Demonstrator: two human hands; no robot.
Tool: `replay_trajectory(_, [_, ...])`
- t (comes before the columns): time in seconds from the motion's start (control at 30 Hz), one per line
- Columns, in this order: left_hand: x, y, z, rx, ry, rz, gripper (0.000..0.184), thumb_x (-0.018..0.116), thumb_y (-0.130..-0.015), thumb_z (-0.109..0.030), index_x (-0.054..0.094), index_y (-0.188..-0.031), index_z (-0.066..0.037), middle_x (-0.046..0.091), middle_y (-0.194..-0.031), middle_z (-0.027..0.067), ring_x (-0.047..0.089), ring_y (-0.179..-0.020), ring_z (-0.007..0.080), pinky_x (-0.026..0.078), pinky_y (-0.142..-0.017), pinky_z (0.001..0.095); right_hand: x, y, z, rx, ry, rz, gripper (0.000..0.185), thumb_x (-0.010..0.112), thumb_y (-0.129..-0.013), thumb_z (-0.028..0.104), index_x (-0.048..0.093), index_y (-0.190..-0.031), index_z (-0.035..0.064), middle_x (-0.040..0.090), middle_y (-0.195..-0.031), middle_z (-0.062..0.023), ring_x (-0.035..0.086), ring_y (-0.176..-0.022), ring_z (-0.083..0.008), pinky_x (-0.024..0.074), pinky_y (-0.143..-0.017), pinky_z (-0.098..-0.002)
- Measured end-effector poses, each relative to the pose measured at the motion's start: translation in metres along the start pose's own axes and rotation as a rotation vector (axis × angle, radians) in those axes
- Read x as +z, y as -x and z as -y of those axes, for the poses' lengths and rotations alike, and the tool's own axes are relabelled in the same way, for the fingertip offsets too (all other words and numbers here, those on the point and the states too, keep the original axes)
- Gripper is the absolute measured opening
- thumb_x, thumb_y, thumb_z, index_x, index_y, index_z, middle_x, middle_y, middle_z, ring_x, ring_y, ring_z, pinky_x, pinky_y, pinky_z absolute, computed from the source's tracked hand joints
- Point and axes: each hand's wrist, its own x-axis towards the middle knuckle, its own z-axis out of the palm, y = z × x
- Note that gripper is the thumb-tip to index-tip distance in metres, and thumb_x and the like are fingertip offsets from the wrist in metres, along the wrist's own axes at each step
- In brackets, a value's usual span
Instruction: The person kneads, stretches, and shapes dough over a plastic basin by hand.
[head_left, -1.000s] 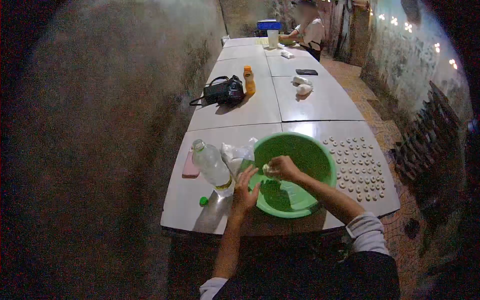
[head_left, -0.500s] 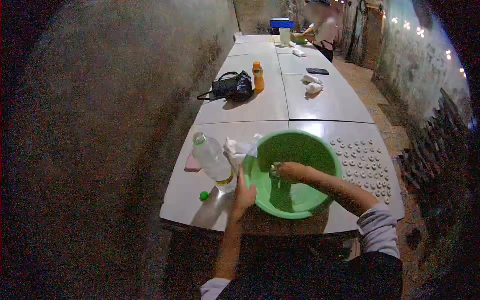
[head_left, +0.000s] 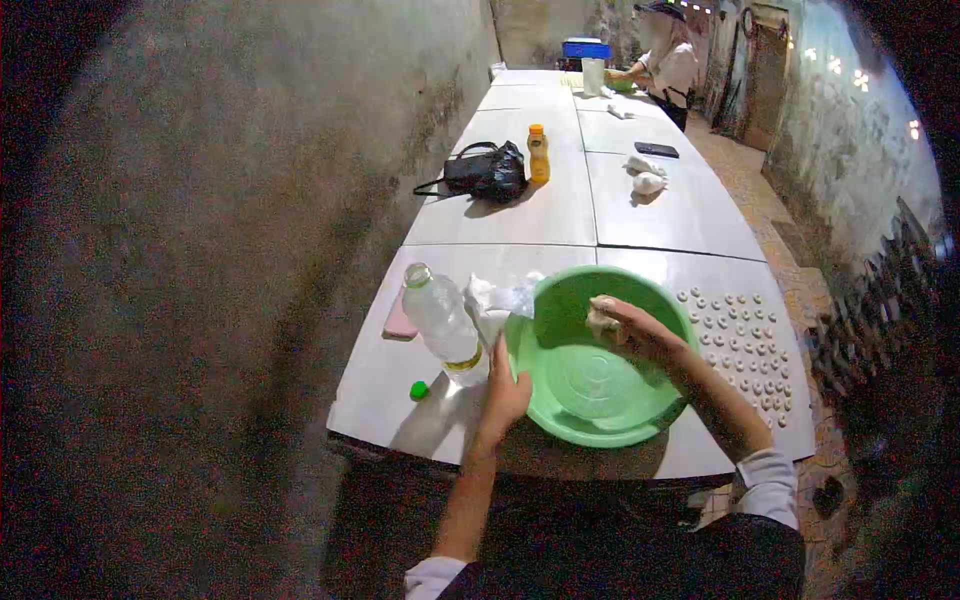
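A wide green basin (head_left: 610, 435) stands near the front edge of the table. My left hand (head_left: 506, 400) grips its left rim, fingers along the outside and thumb toward the inside. Over the basin's far right part, my right hand (head_left: 640, 335) is closed around a pale lump of dough (head_left: 603, 318). To the left of my left hand is a large clear bottle (head_left: 440, 320), uncapped. A green cap (head_left: 419, 391) lies beside the bottle. A crumpled white plastic bag (head_left: 490, 300) rests behind the basin's left rim.
Rows of small ring-shaped dough pieces (head_left: 742, 345) lie right of the basin. A pink flat object (head_left: 399, 320) is behind the bottle. Farther off are a black bag (head_left: 487, 175), an orange bottle (head_left: 538, 155), white bundles (head_left: 648, 182) and a dark phone (head_left: 656, 150). Another person (head_left: 672, 65) works at the far end.
My right hand has risen from the basin's middle toward its far right side, with the dough lump now showing. My left hand stays at the rim. The view has shifted slightly.
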Motion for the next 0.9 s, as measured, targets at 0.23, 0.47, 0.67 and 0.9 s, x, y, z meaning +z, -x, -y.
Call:
replay_trajectory(0.23, [0.004, -0.003, 0.006, -0.036, -0.019, 0.036, 0.064, 0.045, -0.07, -0.002, 0.018, -0.128, 0.004, 0.026, -0.128, 0.0259, 0.025, -0.121, 0.0354, 0.021, -0.101, 0.0377, -0.002, -0.002, -0.027, -0.251, -0.359, -0.25, 0.013, 0.054, -0.079, 0.027, 0.052, -0.083, 0.0147, 0.049, -0.073, 0.0018, 0.048, -0.069, -0.0116, 0.04, -0.065, -0.0312])
replay_trajectory(0.47, [-0.002, -0.007, -0.006, -0.057, 0.05, 0.054, 0.067, 0.044, -0.067, -0.001, 0.019, -0.129, 0.004, 0.026, -0.129, 0.0249, 0.023, -0.122, 0.0354, 0.018, -0.102, 0.0375, 0.015, 0.004, -0.001, -0.264, -0.32, -0.3, 0.02, 0.06, -0.075, 0.018, 0.049, -0.091, 0.013, 0.053, -0.084, -0.0036, 0.052, -0.074, -0.0162, 0.0464, -0.072, -0.0354])
replay_trajectory(0.67, [0.0, -0.007, 0.003, 0.047, -0.006, 0.049, 0.065, 0.043, -0.069, -0.003, 0.017, -0.128, 0.006, 0.025, -0.13, 0.0235, 0.022, -0.123, 0.0335, 0.017, -0.102, 0.0365, 0.008, -0.001, -0.006, -0.05, 0.103, -0.38, 0.034, 0.052, -0.081, 0.04, 0.043, -0.066, 0.0114, 0.04, -0.057, 0.0024, 0.042, -0.048, -0.0079, 0.033, -0.042, -0.0227])
replay_trajectory(0.9, [-0.001, -0.007, 0.001, 0.001, -0.013, 0.061, 0.066, 0.044, -0.068, -0.002, 0.018, -0.128, 0.005, 0.027, -0.13, 0.0228, 0.024, -0.123, 0.033, 0.018, -0.102, 0.036, 0.005, -0.017, -0.001, 0.048, 0.263, -0.329, 0.045, 0.043, -0.081, 0.053, 0.034, -0.056, 0.0167, 0.027, -0.046, 0.0056, 0.032, -0.039, -0.0069, 0.0256, -0.036, -0.0259])
